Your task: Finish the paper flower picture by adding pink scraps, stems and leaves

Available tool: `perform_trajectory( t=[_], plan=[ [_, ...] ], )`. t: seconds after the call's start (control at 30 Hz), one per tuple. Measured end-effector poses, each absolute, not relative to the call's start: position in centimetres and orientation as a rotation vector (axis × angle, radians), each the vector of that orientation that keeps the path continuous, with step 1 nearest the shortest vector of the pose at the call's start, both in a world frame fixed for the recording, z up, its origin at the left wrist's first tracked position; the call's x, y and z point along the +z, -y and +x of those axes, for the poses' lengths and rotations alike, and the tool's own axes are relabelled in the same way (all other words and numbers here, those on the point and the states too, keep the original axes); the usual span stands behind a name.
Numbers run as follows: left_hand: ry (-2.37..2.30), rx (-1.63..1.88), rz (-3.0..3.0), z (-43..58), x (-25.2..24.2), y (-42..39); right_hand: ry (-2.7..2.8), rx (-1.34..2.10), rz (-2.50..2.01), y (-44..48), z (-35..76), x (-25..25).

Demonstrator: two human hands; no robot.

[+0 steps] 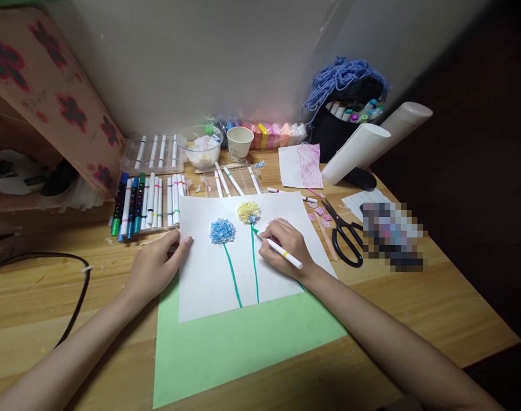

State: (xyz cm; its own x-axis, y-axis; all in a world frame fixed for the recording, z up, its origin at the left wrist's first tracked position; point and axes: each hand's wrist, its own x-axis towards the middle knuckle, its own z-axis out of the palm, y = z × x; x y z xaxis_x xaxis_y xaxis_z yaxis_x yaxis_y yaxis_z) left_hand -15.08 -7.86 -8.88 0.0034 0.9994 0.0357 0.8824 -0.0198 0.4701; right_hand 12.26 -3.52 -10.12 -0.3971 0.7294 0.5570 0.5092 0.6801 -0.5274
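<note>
My right hand (284, 244) is closed around a white marker (288, 256) with a yellow band, its tip touching a green stem near a flower head. My left hand (155, 264) lies at the left edge of the white paper (204, 279), fingers curled and thumb on the edge; what is inside them, if anything, I cannot make out. On the paper are a blue flower head (222, 231) and a yellow one (248, 212) of crumbly bits, each above a drawn green stem. A pinkish patch is partly hidden behind my right hand. Beneath the paper lies a green sheet (243, 354).
Several markers (151, 200) lie in an open case at left. Behind the paper stand a clear bowl (200, 148) with scraps and a paper cup (240, 144). Black-handled scissors (346, 240) and a wooden stick (326, 237) lie at right. A black cable (83, 291) curves at far left.
</note>
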Motion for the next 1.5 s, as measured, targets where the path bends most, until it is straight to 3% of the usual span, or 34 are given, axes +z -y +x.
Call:
perform_trajectory(
  t=[0.5, 1.5],
  plan=[
    [-1.952, 0.521, 1.992, -15.00, -8.77, 7.85, 2.065, 0.356, -1.079, 3.27, 12.25, -10.20],
    [-1.954, 0.542, 1.994, -14.85, -8.70, 7.84, 2.150, 0.356, -0.932, 3.48, 12.27, -10.06]
  ],
)
